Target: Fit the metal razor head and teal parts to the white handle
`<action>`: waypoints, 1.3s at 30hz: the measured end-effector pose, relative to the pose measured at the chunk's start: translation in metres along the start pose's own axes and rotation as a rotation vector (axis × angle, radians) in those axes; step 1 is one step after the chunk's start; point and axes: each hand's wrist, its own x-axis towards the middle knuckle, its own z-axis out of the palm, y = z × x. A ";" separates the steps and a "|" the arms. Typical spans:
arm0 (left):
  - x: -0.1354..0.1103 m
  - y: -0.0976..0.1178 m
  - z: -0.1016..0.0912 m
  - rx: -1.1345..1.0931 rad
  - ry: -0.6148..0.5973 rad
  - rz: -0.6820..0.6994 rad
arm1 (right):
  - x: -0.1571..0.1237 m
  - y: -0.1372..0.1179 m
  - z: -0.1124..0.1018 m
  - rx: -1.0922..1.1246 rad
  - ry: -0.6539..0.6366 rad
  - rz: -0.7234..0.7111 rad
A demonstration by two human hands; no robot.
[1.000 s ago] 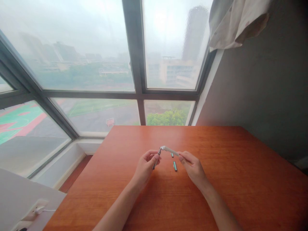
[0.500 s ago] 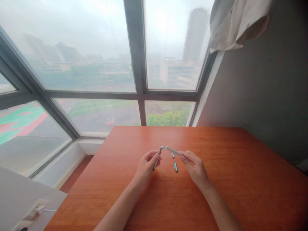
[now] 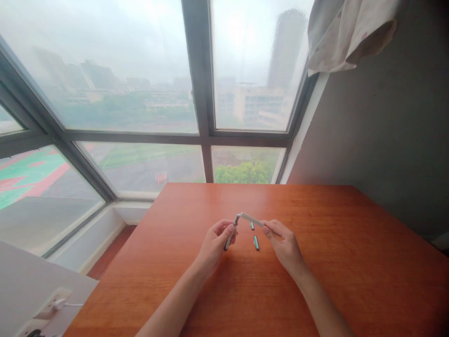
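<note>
Over the middle of the orange-brown wooden table (image 3: 351, 262), both my hands hold a small razor. My right hand (image 3: 282, 243) pinches the end of its white handle (image 3: 250, 219). My left hand (image 3: 214, 241) is closed on the grey blade head (image 3: 229, 236) at the handle's other end, which bends downward there. Two small green-and-grey blade cartridges lie on the table between my hands: one (image 3: 256, 242) nearer to me, the other (image 3: 251, 225) just behind it under the handle.
A large window with dark frames (image 3: 203, 135) rises behind the table's far edge. A grey wall (image 3: 386, 117) runs along the right, with pale cloth (image 3: 347, 32) hanging at the top. A white surface with a cable (image 3: 52, 306) sits at lower left.
The left hand's fingers have shifted slightly along the razor head, which now tilts a little more. The hands stay in the same place; the cartridges have not moved.
</note>
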 end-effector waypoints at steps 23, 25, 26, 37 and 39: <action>-0.001 0.001 0.001 0.027 -0.004 -0.032 | 0.000 0.005 0.000 -0.045 0.007 0.010; -0.002 0.002 0.001 0.016 -0.002 -0.038 | 0.000 0.006 0.000 -0.054 0.000 0.009; -0.002 0.002 0.001 0.008 -0.001 -0.041 | 0.000 0.007 0.000 -0.057 -0.001 0.010; 0.000 0.002 0.000 -0.022 -0.021 -0.057 | -0.001 0.006 -0.002 -0.052 0.024 0.046; -0.001 0.001 0.000 0.000 -0.041 -0.065 | -0.001 0.004 -0.002 -0.066 0.025 0.035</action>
